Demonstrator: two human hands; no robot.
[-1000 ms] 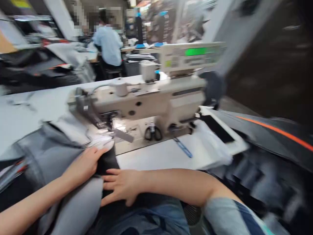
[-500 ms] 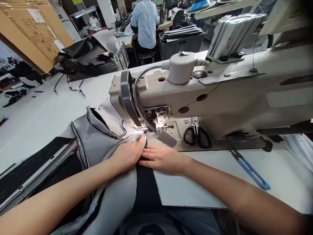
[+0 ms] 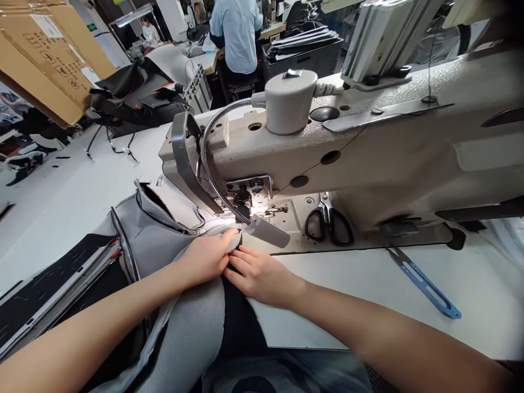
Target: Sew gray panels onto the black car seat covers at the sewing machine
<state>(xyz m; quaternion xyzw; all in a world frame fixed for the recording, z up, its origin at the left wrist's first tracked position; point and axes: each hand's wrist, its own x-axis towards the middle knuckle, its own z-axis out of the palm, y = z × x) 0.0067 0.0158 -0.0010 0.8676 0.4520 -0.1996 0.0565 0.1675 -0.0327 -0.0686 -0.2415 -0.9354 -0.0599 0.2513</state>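
My left hand (image 3: 206, 256) is closed on the edge of a grey mesh fabric piece (image 3: 200, 319), its thumb on top beside the needle area of a sewing machine (image 3: 286, 158). Touching it from the right, my right hand (image 3: 268, 278) has its fingers bent over a strip of black fabric (image 3: 241, 319) under the grey piece. Its fingertips are partly hidden by the cloth and the other hand. The grey fabric bundle (image 3: 153, 243), with piped seams and an open slit, spreads to the left. A lamp head (image 3: 268, 232) on a bendy metal neck lights the stitching spot.
Black-handled scissors (image 3: 327, 224) lie on the machine bed. Blue thread snips (image 3: 426, 284) rest on the white table (image 3: 315, 305) at right. A cardboard box (image 3: 53, 60) stands at back left, and a person in a light blue shirt (image 3: 235, 35) is further back.
The fingers of my right hand went from lying flat to bent, gathering the black fabric. My left hand has lifted the grey edge slightly. The view has shifted a little.
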